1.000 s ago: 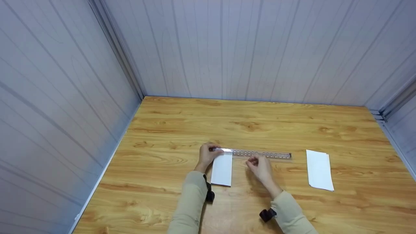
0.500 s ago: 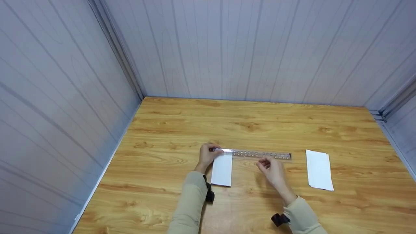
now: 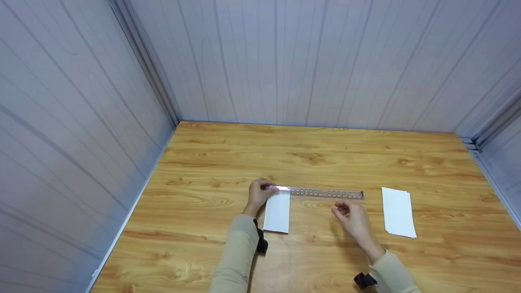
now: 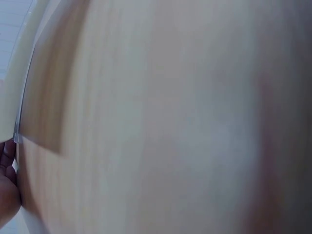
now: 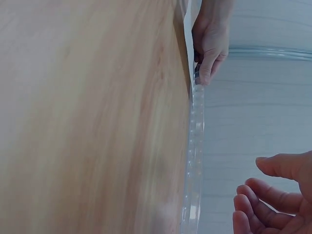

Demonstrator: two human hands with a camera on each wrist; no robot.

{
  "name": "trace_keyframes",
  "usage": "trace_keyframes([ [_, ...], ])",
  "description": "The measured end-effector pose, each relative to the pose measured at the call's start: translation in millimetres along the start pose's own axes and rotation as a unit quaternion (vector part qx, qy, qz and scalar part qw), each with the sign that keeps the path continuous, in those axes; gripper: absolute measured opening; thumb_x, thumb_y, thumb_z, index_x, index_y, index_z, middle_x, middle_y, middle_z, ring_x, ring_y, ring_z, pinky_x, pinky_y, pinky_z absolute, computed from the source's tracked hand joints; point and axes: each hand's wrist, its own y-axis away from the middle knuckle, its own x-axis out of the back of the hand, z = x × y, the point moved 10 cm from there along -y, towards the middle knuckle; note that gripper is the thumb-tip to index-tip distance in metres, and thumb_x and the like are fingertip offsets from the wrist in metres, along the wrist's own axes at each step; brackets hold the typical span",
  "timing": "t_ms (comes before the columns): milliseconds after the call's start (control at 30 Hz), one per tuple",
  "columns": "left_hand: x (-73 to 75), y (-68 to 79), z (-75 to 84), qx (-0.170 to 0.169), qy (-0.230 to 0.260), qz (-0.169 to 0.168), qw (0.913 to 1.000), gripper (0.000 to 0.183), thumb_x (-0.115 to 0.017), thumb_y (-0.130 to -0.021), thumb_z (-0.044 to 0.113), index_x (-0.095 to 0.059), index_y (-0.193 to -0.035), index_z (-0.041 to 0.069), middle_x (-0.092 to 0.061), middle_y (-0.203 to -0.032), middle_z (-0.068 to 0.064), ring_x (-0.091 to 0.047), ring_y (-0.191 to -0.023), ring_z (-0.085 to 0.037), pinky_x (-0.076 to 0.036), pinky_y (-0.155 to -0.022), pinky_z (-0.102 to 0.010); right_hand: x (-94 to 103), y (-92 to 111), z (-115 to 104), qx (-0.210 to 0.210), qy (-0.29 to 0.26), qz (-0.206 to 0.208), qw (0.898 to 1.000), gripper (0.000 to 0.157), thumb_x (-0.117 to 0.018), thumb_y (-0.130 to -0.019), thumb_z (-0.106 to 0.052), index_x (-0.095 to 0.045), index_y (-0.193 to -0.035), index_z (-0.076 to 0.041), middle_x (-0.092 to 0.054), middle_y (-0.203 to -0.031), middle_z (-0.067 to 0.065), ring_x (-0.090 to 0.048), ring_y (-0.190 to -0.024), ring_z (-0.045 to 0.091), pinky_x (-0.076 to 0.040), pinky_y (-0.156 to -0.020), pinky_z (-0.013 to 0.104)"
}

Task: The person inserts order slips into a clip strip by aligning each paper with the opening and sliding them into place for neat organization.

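Observation:
My left hand (image 3: 257,195) pinches the left end of a long clear plastic ruler (image 3: 325,193), thumb on top. The ruler lies across the far edge of a narrow white sheet or pad of paper (image 3: 277,213) on the table. At the left rim of the left wrist view, a few fingers (image 4: 8,151) meet the ruler's end. My right hand (image 3: 356,221) hovers on the near side of the ruler, toward its right end. In the right wrist view the right hand (image 5: 278,200) has thumb and fingers loosely bent and apart, holding nothing.
A small stack of white paper (image 3: 398,212) lies to the right of the right hand, its sheets slightly uneven. The wood-patterned table (image 3: 317,158) is bounded by pale panel walls (image 3: 260,61) at the back and sides. Each wrist wears a black camera.
My right hand has moved right and slightly nearer, away from the ruler's middle, and its fingers have loosened a little. The left hand, ruler and papers have stayed in place.

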Motion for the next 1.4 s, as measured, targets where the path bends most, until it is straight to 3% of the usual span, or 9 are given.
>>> trace_keyframes([
  [267,0.2,0.3,1.4,-0.004,0.005,-0.001,1.0000,0.017,-0.074,-0.068,0.000,-0.067,-0.080,-0.009,-0.061,-0.080,-0.019,-0.056,-0.077,-0.028,-0.046,-0.068,-0.029,14.5,7.4,21.7,-0.023,0.027,-0.011,0.999,0.016,-0.065,-0.078,-0.003,-0.062,-0.090,0.007,-0.060,-0.076,0.010,-0.056,-0.071,0.023,-0.048,-0.063,0.033],
  [500,-0.2,0.2,0.6,0.002,0.001,-0.001,1.0000,0.016,-0.074,-0.068,0.000,-0.067,-0.080,-0.008,-0.061,-0.080,-0.018,-0.056,-0.078,-0.028,-0.047,-0.072,-0.034,31.7,14.6,38.8,-0.034,0.060,-0.010,0.998,0.019,-0.064,-0.079,-0.006,-0.062,-0.092,0.008,-0.061,-0.078,0.012,-0.057,-0.070,0.024,-0.048,-0.062,0.033],
  [900,1.3,-1.1,2.1,-0.003,-0.005,0.007,1.0000,0.016,-0.075,-0.065,0.001,-0.068,-0.077,-0.007,-0.062,-0.077,-0.015,-0.057,-0.075,-0.025,-0.046,-0.068,-0.030,59.7,19.2,55.9,-0.028,0.101,0.006,0.995,0.024,-0.064,-0.079,-0.007,-0.060,-0.095,0.010,-0.059,-0.082,0.018,-0.056,-0.073,0.031,-0.046,-0.066,0.043],
  [1400,0.8,-0.4,-0.5,0.005,-0.004,0.010,0.9999,0.017,-0.075,-0.066,0.000,-0.067,-0.079,-0.007,-0.062,-0.078,-0.017,-0.056,-0.077,-0.027,-0.046,-0.071,-0.034,86.3,9.1,93.1,-0.094,0.092,0.003,0.991,0.038,-0.060,-0.082,-0.012,-0.050,-0.106,0.016,-0.051,-0.096,0.032,-0.051,-0.086,0.042,-0.041,-0.072,0.050],
])
